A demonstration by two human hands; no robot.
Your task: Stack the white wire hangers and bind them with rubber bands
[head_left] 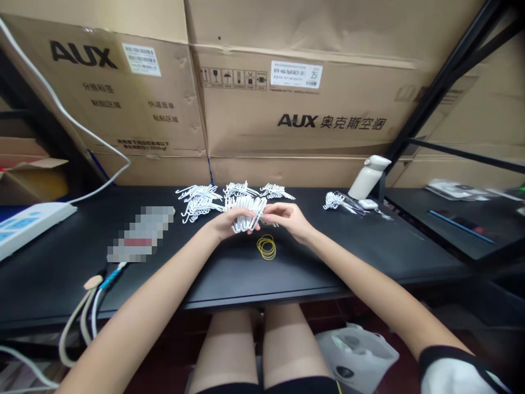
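A bundle of white wire hooks [248, 214] is gripped in my left hand [230, 223], its curved ends pointing down. My right hand [290, 220] meets the bundle's right end with thumb and fingers pinched together; what sits between those fingertips is too small to make out. Just below both hands, a small heap of yellow rubber bands [266, 248] lies on the black table [311, 273]. Behind my hands are several more piles of white hooks, such as the left pile [198, 207] and the back right pile [277, 191].
A cream bottle [369, 178] stands at the back right, beside a loose hook cluster [338, 201] and a small white case [368, 204]. Leftward are a pixelated phone-like object [141, 234] with cables and a power strip [33, 221]. Large cardboard boxes [246, 126] wall the back.
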